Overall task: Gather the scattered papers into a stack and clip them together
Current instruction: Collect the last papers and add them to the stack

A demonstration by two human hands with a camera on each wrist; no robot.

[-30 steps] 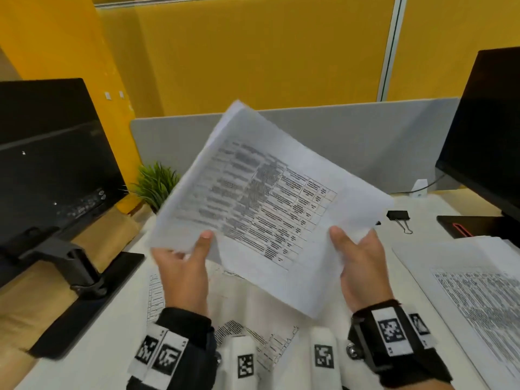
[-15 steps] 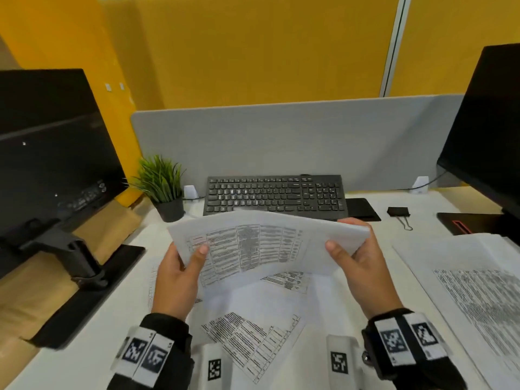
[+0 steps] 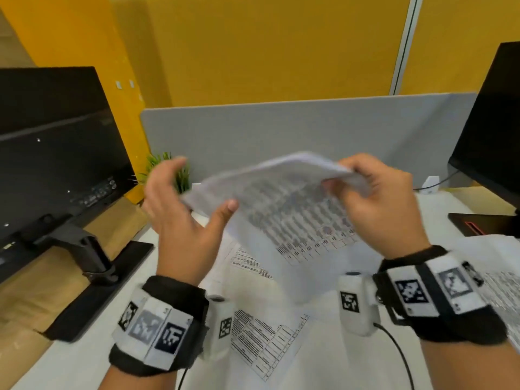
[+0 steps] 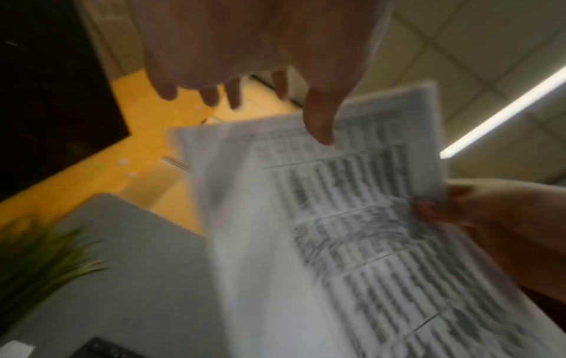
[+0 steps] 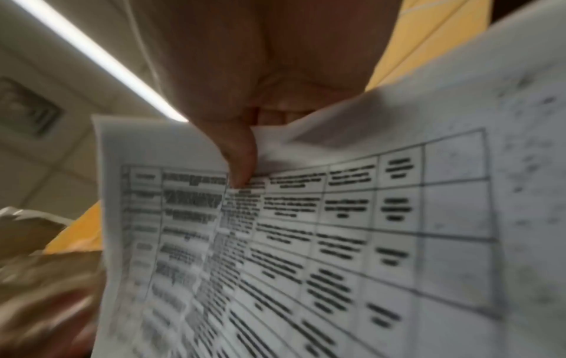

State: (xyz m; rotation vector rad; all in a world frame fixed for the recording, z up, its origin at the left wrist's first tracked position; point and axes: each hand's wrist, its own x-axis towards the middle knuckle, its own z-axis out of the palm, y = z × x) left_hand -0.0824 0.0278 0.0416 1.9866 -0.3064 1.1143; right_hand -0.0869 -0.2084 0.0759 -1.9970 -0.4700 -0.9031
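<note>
A few printed sheets with tables (image 3: 281,209) hang in the air above the desk, blurred by motion. My right hand (image 3: 374,204) pinches their upper right edge; the right wrist view shows the thumb of my right hand (image 5: 242,155) pressed on the sheets (image 5: 337,230). My left hand (image 3: 180,218) is at the sheets' left corner with its fingers spread. Only its thumb tip lies on the paper (image 4: 352,218). More printed sheets (image 3: 264,339) lie loose on the white desk under my wrists. The clip is hidden.
A black monitor on its stand (image 3: 56,153) is at the left and another monitor (image 3: 495,122) at the right. A small green plant (image 3: 180,170) stands by the grey partition (image 3: 281,130). Another pile of paper (image 3: 501,277) lies at the right edge.
The held sheets rose from low over the desk and tilted. My left hand let go its grip and spread its fingers, while the right hand kept its pinch.
</note>
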